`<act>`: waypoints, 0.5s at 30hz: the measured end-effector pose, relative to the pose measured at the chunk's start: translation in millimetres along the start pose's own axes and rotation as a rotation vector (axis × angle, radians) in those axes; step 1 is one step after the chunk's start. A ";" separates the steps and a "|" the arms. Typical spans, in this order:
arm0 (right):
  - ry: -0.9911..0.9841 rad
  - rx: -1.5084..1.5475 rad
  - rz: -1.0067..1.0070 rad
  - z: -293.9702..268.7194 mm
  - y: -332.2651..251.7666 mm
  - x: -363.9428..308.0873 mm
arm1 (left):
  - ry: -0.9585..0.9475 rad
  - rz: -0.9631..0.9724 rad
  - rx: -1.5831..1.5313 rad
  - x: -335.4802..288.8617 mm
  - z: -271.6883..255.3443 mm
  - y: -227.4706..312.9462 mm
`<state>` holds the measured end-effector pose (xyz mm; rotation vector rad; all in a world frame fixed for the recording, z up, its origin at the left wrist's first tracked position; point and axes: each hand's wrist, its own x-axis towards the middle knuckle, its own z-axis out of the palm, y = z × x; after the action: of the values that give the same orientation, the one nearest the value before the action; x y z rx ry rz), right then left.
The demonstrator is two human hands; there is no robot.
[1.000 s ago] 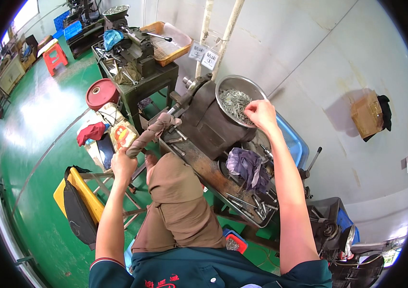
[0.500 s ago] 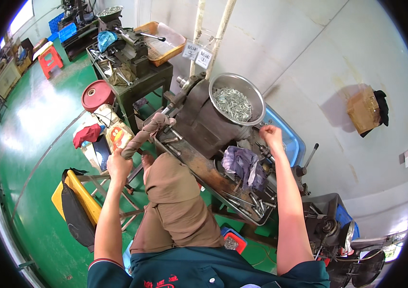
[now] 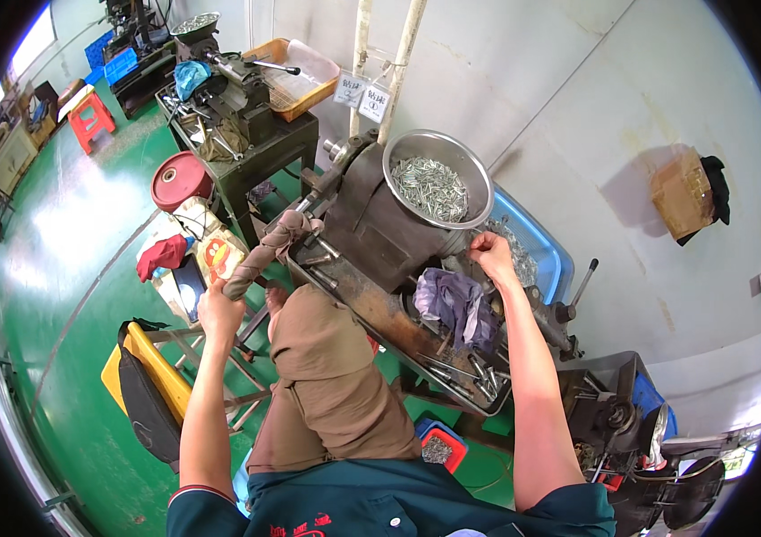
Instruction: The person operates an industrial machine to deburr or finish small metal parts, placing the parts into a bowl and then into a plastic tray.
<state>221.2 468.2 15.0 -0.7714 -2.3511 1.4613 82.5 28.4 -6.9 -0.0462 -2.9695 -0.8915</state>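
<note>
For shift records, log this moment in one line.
left hand: grip on cloth-wrapped lever | right hand: outside steel bowl, any held part unclear | metal pins: in bowl

Metal bowl (image 3: 472, 168) is smooth and pretty shiny, and the little metal pins (image 3: 431, 190) in it are bright too. Machine body (image 3: 367, 234) is dark, dull metal, kinda grimy looking. Lever (image 3: 260, 258) on the left is wound in matt brown cloth, purple rag (image 3: 452, 302) is crumpled fabric. Blue tray (image 3: 557, 259) on the right looks like smooth plastic, and that green floor (image 3: 76, 277) at left is super glossy.
</note>
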 end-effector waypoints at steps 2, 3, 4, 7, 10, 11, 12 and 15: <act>-0.001 -0.007 -0.007 0.6 -0.1 -1.0 | 0.008 -0.002 0.012 -0.5 1.2 -0.9; -0.008 0.045 -0.022 0.4 0.5 -0.8 | 0.009 -0.002 0.012 -0.2 1.4 -1.3; -0.015 0.097 -0.036 0.4 0.4 -1.3 | 0.010 0.000 0.011 -0.2 1.7 -2.2; -0.038 0.102 -0.036 0.6 -3.1 -3.5 | 0.004 -0.002 0.004 0.3 3.2 -4.3; -0.027 0.076 -0.047 0.3 1.3 -1.7 | -0.001 -0.004 -0.002 1.0 4.0 -4.3; -0.028 0.075 -0.048 0.9 1.5 -1.6 | 0.001 -0.001 -0.003 1.0 4.1 -4.4; -0.023 0.078 -0.055 1.7 1.3 -1.6 | 0.002 -0.002 -0.004 1.3 5.1 -5.8; -0.022 0.069 -0.066 3.6 -1.1 -3.5 | -0.008 -0.017 -0.026 2.4 6.7 -10.5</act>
<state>222.0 463.1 14.4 -0.6581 -2.3060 1.5215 79.4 23.4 -18.1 -0.0262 -2.9700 -0.9344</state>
